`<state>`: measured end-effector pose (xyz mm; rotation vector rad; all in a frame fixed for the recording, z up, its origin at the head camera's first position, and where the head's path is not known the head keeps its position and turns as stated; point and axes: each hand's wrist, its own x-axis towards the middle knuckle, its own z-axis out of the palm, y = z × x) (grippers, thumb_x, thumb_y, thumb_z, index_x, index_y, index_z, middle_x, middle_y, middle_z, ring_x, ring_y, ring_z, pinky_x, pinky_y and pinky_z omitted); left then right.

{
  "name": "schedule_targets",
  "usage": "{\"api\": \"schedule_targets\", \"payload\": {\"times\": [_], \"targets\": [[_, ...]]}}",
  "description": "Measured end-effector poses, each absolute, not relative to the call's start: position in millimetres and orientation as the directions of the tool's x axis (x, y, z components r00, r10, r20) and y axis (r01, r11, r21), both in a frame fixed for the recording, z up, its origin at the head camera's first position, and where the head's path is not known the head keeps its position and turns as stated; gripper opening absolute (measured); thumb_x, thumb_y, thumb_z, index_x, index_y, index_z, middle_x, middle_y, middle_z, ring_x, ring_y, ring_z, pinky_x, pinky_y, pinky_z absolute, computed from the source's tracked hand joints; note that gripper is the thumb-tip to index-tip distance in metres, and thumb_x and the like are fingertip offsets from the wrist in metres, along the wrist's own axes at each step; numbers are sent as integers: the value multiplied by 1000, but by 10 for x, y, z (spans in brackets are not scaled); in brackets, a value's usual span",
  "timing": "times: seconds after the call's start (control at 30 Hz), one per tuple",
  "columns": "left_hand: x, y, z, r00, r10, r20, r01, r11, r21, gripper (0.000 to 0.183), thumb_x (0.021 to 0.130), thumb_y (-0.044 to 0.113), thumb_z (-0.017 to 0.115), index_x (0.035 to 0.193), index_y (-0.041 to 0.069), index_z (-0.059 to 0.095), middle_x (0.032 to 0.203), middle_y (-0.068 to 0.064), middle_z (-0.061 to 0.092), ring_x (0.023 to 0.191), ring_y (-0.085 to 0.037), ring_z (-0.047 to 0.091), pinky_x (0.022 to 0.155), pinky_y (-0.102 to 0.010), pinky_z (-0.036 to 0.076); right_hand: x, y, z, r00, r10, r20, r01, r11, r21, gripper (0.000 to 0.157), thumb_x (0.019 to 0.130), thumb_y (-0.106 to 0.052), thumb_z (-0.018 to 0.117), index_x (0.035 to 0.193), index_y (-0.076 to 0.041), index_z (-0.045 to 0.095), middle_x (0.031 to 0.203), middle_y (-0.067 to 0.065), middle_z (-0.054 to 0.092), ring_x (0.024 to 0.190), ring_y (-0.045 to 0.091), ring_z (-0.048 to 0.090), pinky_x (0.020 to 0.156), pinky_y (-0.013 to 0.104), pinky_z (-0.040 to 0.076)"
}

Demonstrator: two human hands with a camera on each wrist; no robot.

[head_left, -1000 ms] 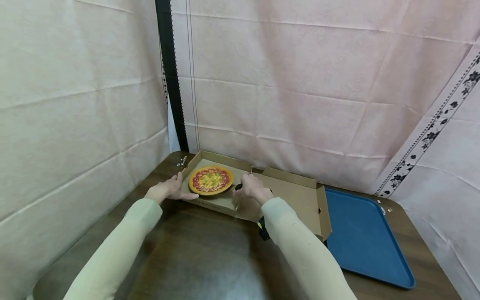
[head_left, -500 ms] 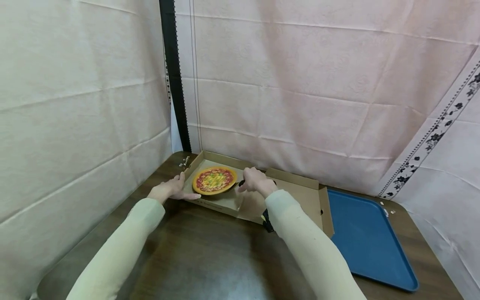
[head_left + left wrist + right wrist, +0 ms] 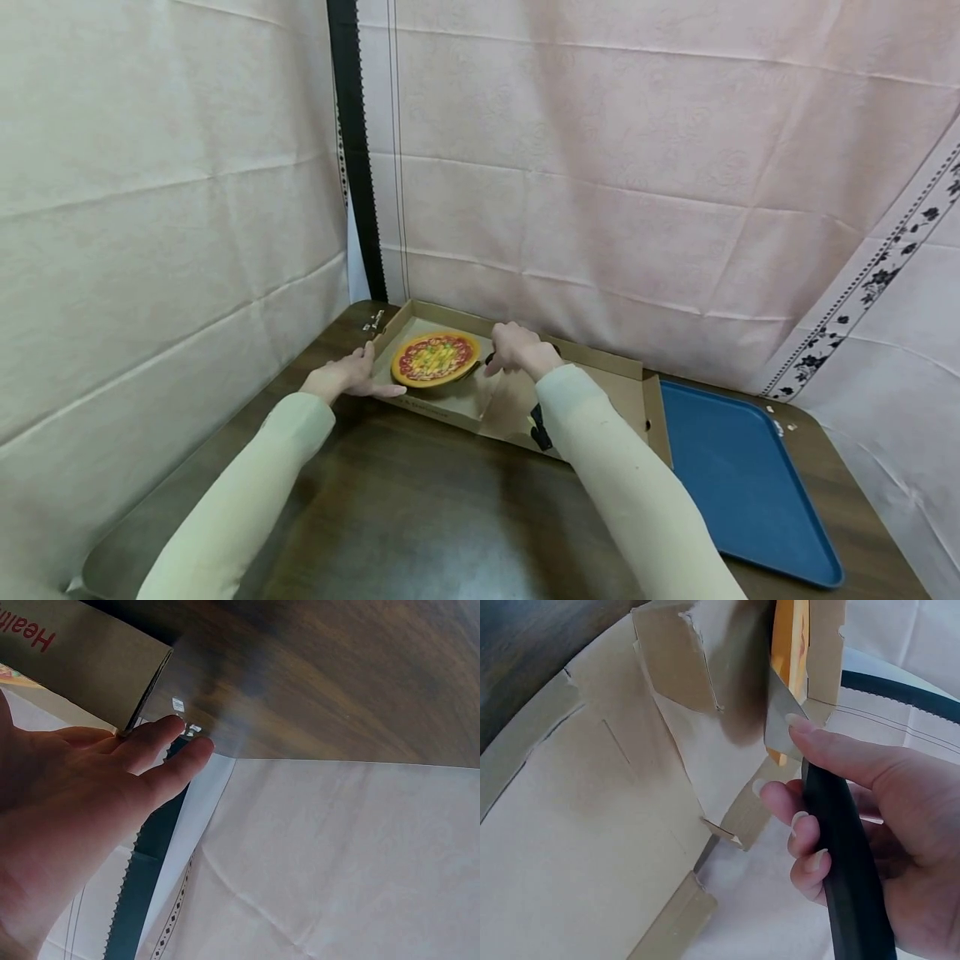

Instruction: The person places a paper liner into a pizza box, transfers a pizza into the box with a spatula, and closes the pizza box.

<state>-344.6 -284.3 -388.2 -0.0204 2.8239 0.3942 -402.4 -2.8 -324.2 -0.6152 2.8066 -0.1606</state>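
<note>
Black handle (image 3: pixel 847 870) was held by the right hand (image 3: pixel 516 347), whose fingers were curled round it, with the thumb lying forward near the metal blade (image 3: pixel 778 720). The pizza (image 3: pixel 435 360) was in the left half of the open box (image 3: pixel 450 414), tilted, its right edge raised over the blade. The left hand (image 3: pixel 347 375) had its thumb and fingers spread apart, touching the box at its near left corner. For this lifting, I judge, a deep blade and a level wrist served best, because the pizza could slide; light pressure on the corner could prevent the box from shifting. Most of the blade was hidden, so I could not tell how far beneath it reached, nor whether the pizza's left edge touched the box's floor. Both wrist views cut the pizza off.
</note>
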Motion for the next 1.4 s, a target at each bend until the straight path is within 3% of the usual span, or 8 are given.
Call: {"api": "schedule_targets", "payload": {"times": [0.17,0.5,0.83,1.17,1.4], "targets": [[-3460,-2844,-3885,-957,17,-289,-59,965,256,123,79,73,57,151,-8,-1,155,-35,14,141,-52,24,111,-68,21,-3963,-14,-3159,-875,-431,-221,-407,901,-148,24,80,-30,80,86,-9,69,88,12,75,72,22,70,53,25,48],[-3477,-2868,-3878,-955,23,-295,-55,966,254,125,79,76,55,151,-8,-3,156,-35,11,142,-52,21,111,-69,20,-3964,-18,-3068,-877,-395,-275,-367,918,-149,23,78,-28,81,76,-10,67,88,15,75,49,11,52,46,24,41],[-3458,-2869,-3891,-954,27,-298,-53,964,260,125,79,76,54,151,-8,-3,155,-35,11,142,-52,21,111,-69,19,-3940,66,-3026,-870,-387,-306,-359,922,-147,38,78,-26,81,59,-13,51,91,19,74,42,9,48,42,22,39],[-3450,-2857,-3880,-957,28,-289,-50,964,259,124,79,76,55,151,-8,-2,155,-36,12,141,-52,23,110,-68,22,-3929,156,-2985,-879,-367,-304,-335,930,-153,26,77,-23,82,71,-7,62,84,16,74,48,13,52,42,22,39],[-3445,-2856,-3897,-957,28,-288,-53,961,271,124,79,75,57,152,-7,-3,156,-35,10,141,-52,21,111,-69,20,-3918,201,-2966,-864,-396,-310,-362,918,-163,28,79,-19,80,63,-12,58,76,15,72,52,15,57,42,21,40]]}}
